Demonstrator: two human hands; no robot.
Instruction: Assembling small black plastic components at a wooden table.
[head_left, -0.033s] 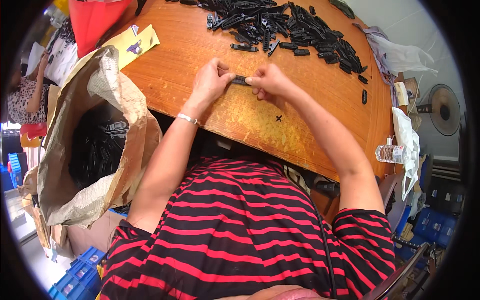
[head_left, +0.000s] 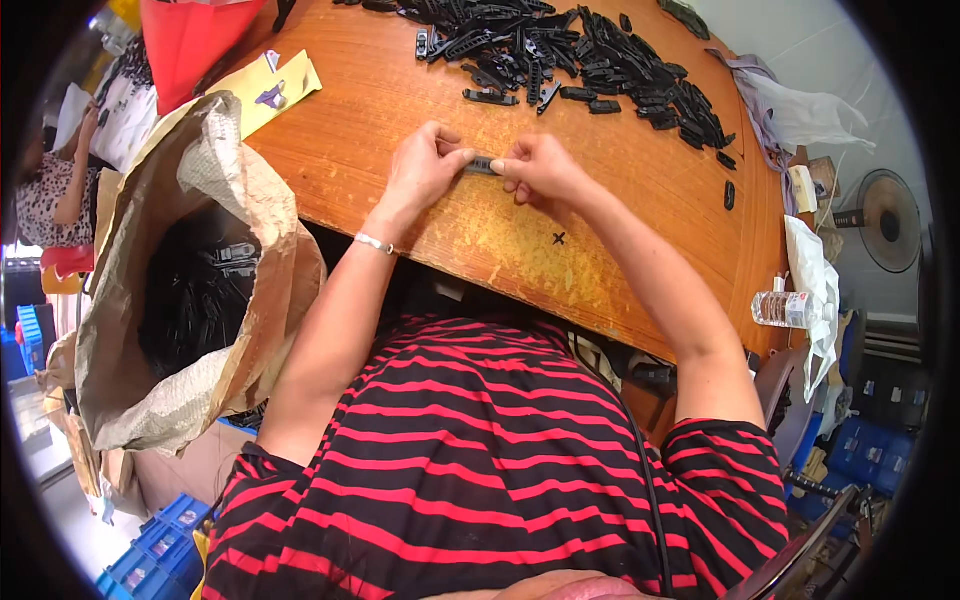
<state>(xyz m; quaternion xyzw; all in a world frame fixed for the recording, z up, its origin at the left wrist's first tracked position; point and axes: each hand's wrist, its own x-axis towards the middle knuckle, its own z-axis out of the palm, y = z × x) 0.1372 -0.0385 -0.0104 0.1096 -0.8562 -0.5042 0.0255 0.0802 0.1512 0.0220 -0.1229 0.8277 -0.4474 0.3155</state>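
Over the near part of the wooden table, a small black slotted plastic piece (head_left: 481,165) spans the gap between my two hands. My left hand (head_left: 424,168) pinches its left end between thumb and fingers. At the other end, the thumb and forefinger of my right hand (head_left: 545,170) grip it, the other fingers curled under. My fingertips hide both ends of the piece. Farther back lies a heap of similar black plastic pieces (head_left: 630,75). A small black cross-shaped thing or mark (head_left: 559,239) shows on the tabletop nearer to me.
At my left, an open brown paper sack (head_left: 280,200) holds black pieces. Yellow paper (head_left: 290,85) and a red bag (head_left: 195,45) are at the far left. A clear plastic bottle (head_left: 780,309) lies by the right table edge, near a fan (head_left: 889,220). Another person sits far left.
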